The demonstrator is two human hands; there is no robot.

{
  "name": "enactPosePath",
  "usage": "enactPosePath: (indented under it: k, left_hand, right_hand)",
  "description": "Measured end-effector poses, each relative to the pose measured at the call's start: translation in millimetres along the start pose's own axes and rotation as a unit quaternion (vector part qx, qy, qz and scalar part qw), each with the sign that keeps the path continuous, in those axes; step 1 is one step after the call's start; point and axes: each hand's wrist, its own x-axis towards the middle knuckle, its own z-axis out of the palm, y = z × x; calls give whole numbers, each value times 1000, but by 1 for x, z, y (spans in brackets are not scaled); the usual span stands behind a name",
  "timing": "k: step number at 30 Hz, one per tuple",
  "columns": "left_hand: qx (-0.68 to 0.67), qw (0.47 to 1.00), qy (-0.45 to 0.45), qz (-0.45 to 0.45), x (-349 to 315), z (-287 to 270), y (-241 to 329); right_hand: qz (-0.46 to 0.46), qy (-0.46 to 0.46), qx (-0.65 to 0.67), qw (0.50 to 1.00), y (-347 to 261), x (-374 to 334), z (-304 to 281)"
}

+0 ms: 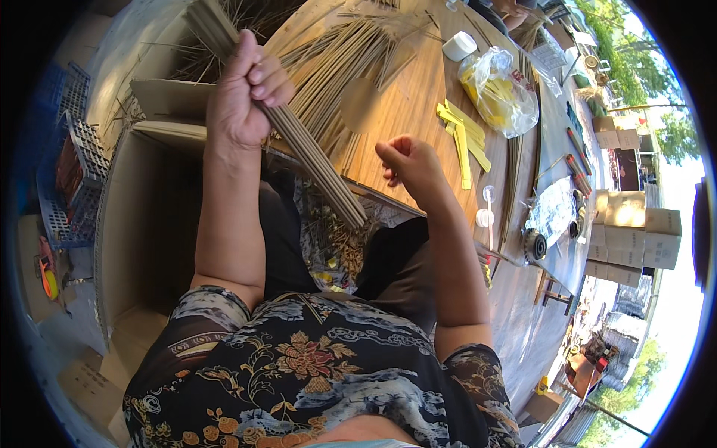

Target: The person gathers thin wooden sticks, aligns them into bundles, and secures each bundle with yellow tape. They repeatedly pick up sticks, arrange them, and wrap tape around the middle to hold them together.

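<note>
At far L of you, a blue crate (pixel 66 198) sits beyond the big cardboard box (pixel 153 190), which stands w/ its flaps up on your L side. Your L hand (pixel 250 93) is raised near that box, fingers curled tight round 1 bundle of thin brown sticks (pixel 314 168), thumb lying up along it. The bundle slants: upper end toward the box, lower end hanging free over the gap btwn your legs, near the table edge. Behind it, a fan of loose sticks (pixel 340 60) lies on the wooden table (pixel 411 93). Your R hand (pixel 411 166) hovers above the table, apart from the bundle, fingers curled in & thumb up near the index; can't tell if they pinch anything thin. Further R are yellow strips (pixel 463 138), a white roll (pixel 459 46) & a clear plastic bag (pixel 499 93) w/ more yellow pieces. Step in hand, as I judge it: handling the gathered bundle, w/ the L hand alone bearing it. Next move prob. calls for a firm L grip, since only 1 hand holds the sticks & they could slide lengthwise or splay; R fingers seem best placed to steady the lower end.
</note>
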Motion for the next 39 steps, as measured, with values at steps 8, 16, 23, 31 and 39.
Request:
enactPosePath:
  k: [8, 16, 23, 31, 39]
  left_hand:
    - [37, 995, 41, -87, 0, 7, -30]
    - [102, 988, 90, -78, 0, 4, -37]
    - [63, 989, 107, -85, 2, -1, -39]
    - [42, 992, 75, -92, 2, -3, -38]
    - [47, 989, 103, -91, 1, 2, -38]
  right_hand:
    - [-77, 218, -380, 896, 22, 45, 36]
    - [-171, 321, -274, 890, 4, 21, 18]
    - [-321, 274, -131, 897, -33, -45, 45]
    - [-368, 184, -206, 888, -36, -59, 57]
    - [-425, 158, -306, 837, -37, -63, 54]
